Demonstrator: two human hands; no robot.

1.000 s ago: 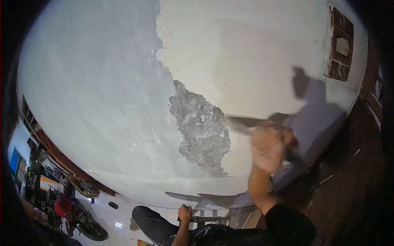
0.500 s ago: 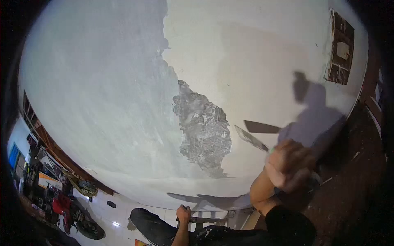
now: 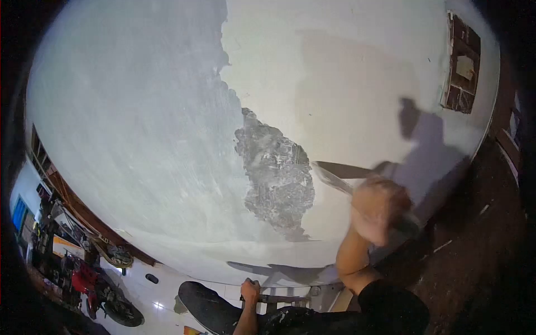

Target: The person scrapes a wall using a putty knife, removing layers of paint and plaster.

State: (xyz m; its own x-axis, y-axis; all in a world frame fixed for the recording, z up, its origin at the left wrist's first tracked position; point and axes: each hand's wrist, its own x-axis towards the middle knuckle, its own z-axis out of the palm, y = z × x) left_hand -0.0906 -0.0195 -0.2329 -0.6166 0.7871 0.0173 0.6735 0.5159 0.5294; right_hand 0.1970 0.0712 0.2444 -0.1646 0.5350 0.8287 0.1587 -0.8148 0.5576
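Note:
My right hand (image 3: 381, 211), blurred by motion, is closed around the handle of a scraper with a long flat blade (image 3: 334, 178). The blade points up and left, its tip close to the right edge of a rough grey patch (image 3: 276, 173) on the wall. That patch lies between a smooth grey-white area (image 3: 139, 123) and cream paint (image 3: 268, 61). Low in the view, my left hand (image 3: 250, 290) is wrapped around the end of a dark bar (image 3: 276, 300) beside my knee. My fingers hide where it is gripped.
A dark framed wall opening (image 3: 464, 64) is at the upper right. Brown floor (image 3: 463, 245) stretches along the right side. At the lower left, a red motorcycle (image 3: 84, 279) and clutter stand on white tiles (image 3: 167, 287). My shadow (image 3: 427, 145) falls across the wall.
My right hand and the scraper have moved left and slightly up, bringing the blade tip closer to the rough patch. My left hand stays in the same place.

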